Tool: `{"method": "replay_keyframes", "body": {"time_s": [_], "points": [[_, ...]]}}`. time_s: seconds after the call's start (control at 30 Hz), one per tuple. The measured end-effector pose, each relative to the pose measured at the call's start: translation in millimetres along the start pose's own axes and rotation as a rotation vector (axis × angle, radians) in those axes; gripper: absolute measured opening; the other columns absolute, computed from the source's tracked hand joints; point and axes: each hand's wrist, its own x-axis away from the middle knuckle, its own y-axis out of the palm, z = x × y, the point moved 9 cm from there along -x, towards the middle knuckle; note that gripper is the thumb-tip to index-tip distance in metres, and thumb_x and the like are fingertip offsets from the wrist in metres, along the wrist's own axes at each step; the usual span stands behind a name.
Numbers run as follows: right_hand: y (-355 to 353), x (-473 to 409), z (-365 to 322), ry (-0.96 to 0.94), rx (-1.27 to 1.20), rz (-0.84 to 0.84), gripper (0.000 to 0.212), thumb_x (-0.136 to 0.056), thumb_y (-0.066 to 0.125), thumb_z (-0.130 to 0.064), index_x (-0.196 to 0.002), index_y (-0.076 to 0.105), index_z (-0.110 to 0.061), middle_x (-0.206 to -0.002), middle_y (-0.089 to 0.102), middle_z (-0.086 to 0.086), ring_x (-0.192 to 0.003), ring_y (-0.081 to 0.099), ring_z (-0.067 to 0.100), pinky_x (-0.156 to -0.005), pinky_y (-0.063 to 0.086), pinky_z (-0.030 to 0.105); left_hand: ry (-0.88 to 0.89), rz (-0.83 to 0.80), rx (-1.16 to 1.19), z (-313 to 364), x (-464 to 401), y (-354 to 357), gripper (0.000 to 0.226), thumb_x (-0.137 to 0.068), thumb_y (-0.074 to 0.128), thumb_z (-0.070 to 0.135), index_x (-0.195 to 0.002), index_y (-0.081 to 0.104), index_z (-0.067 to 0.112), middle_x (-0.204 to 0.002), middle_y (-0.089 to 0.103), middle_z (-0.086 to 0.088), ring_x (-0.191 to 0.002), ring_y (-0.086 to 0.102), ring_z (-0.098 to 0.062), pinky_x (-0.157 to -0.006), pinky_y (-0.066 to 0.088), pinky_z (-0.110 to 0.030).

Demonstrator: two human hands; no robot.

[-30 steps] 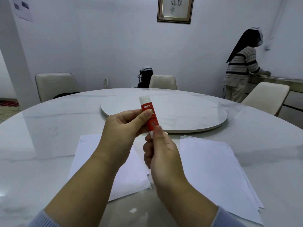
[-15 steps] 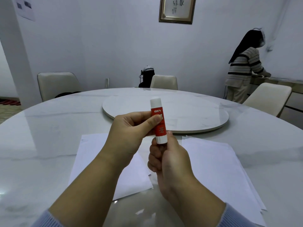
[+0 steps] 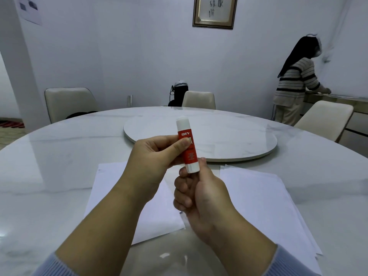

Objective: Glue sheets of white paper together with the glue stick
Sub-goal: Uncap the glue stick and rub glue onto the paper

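A red glue stick [image 3: 188, 148] with a white cap and white base stands nearly upright in front of me, above the table. My left hand [image 3: 153, 156] pinches its red middle between thumb and fingers. My right hand [image 3: 201, 196] grips the white base from below. The cap is on. A single white sheet [image 3: 111, 188] lies on the table under my left forearm. A stack of white sheets [image 3: 264, 202] lies to the right, its edges slightly fanned.
The round white marble table [image 3: 49, 176] carries a raised turntable [image 3: 239, 140] in its middle. Cream chairs [image 3: 67, 102] stand around the far side. A person in a striped top [image 3: 294, 84] stands at a counter at the back right.
Both hands have turned the glue stick from tilted to nearly upright and shifted it slightly right. More of its white base now shows above my right hand.
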Motion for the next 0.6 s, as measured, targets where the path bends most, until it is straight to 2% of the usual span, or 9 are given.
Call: {"method": "replay_keyframes", "body": {"time_s": [0.1,0.17,0.3,0.37,0.43,0.53,0.6], "points": [[-5.6,2.1,-9.4,-0.143,0.297,0.094,0.051,-0.096,0.026,-0.054,-0.094,0.061,-0.016,-0.060,0.058,0.000,-0.041,0.042,0.011,-0.045,0.036,0.022,0.003,0.030,-0.006,-1.6,-2.5,-5.0,0.026,-0.062,0.068,0.024,-0.084,0.073,0.011,-0.075,0.077,-0.003,-0.071,0.073,-0.018,-0.070,0.059,-0.026],[-2.6,4.5,-12.3,-0.212,0.352,0.109,0.044,-0.094,0.030,-0.053,-0.096,0.059,-0.020,-0.064,0.054,-0.002,-0.050,0.043,0.009,-0.048,0.037,0.020,-0.003,0.035,0.011,-2.8,-2.6,-4.9,0.026,-0.063,0.068,0.023,-0.084,0.073,0.009,-0.075,0.077,-0.004,-0.071,0.073,-0.018,-0.069,0.059,-0.025],[-1.9,0.5,-3.7,-0.111,0.132,0.060,0.052,-0.096,0.032,-0.052,-0.080,0.061,-0.012,-0.052,0.052,0.000,-0.039,0.040,0.010,-0.043,0.035,0.021,-0.010,0.039,0.027,-4.2,-3.9,-6.2,0.025,-0.063,0.068,0.022,-0.083,0.073,0.009,-0.074,0.076,-0.004,-0.070,0.072,-0.017,-0.066,0.058,-0.023],[-1.3,-2.4,-1.7,-0.074,0.007,0.045,0.051,-0.097,0.035,-0.048,-0.084,0.065,-0.009,-0.051,0.054,0.002,-0.036,0.038,0.011,-0.043,0.033,0.023,0.000,0.031,0.006,-4.8,-2.5,-4.8,0.026,-0.062,0.069,0.025,-0.083,0.074,0.009,-0.076,0.076,-0.007,-0.070,0.069,-0.021,-0.067,0.058,-0.025],[-1.9,-4.9,-3.2,-0.072,-0.140,0.040,0.041,-0.096,0.044,-0.043,-0.091,0.066,-0.009,-0.052,0.055,0.003,-0.037,0.037,0.011,-0.043,0.034,0.023,0.006,0.032,-0.065,-4.9,-0.5,-0.5,0.026,-0.065,0.071,0.027,-0.085,0.075,0.011,-0.078,0.076,-0.007,-0.074,0.070,-0.022,-0.074,0.058,-0.028],[-16.9,-10.5,-22.8,-0.170,-0.295,0.082,0.025,-0.094,0.053,-0.033,-0.088,0.063,-0.012,-0.052,0.052,0.001,-0.039,0.037,0.009,-0.043,0.032,0.020,0.068,0.047,-0.234,-0.4,-8.0,-7.7,0.017,-0.076,0.072,0.022,-0.093,0.073,0.019,-0.085,0.076,0.005,-0.083,0.069,-0.008,-0.087,0.053,-0.024],[-37.6,-12.1,-44.5,-0.277,-0.343,0.170,0.017,-0.093,0.055,-0.030,-0.088,0.060,-0.014,-0.054,0.053,0.001,-0.038,0.037,0.008,-0.043,0.030,0.020,0.063,0.143,-0.370,-1.6,-19.6,-36.3,0.031,-0.081,0.070,0.027,-0.111,0.068,0.020,-0.104,0.072,0.004,-0.098,0.064,-0.010,-0.094,0.047,-0.026]]}}
